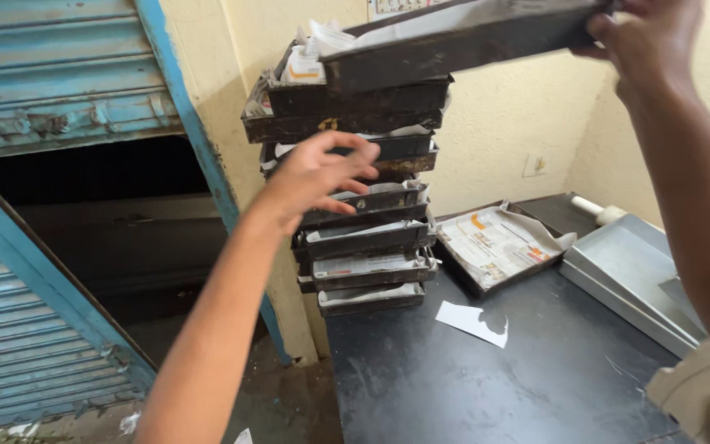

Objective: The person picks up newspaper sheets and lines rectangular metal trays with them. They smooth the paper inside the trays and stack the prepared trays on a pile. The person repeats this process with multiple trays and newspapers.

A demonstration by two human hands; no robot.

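Before us a cream plastered wall (pixel 503 123) with a pale switch plate (pixel 536 164), to our left a blue rolled shutter (pixel 51 74) over a dark opening (pixel 100 177), below us a worn black counter (pixel 486 378), dusty floor (pixel 281 403), daylight

1. The top tray (pixel 462 37) runs out past the upper edge of the picture, so its far rim and what it carries cannot be seen in full.
2. The right hand (pixel 647 37) is cut by the same edge; its grip on the tray's end is only partly visible, the fingertips hidden behind the rim.
3. The left hand (pixel 318 173) covers part of the stacked trays (pixel 371 247); whether it touches them cannot be told.
4. The print on the paper liners (pixel 495 242) is too small to make out.
5. The metal tray (pixel 630 275) vanishes behind the right forearm.
6. The table (pixel 486 378) is cut by the lower edge.
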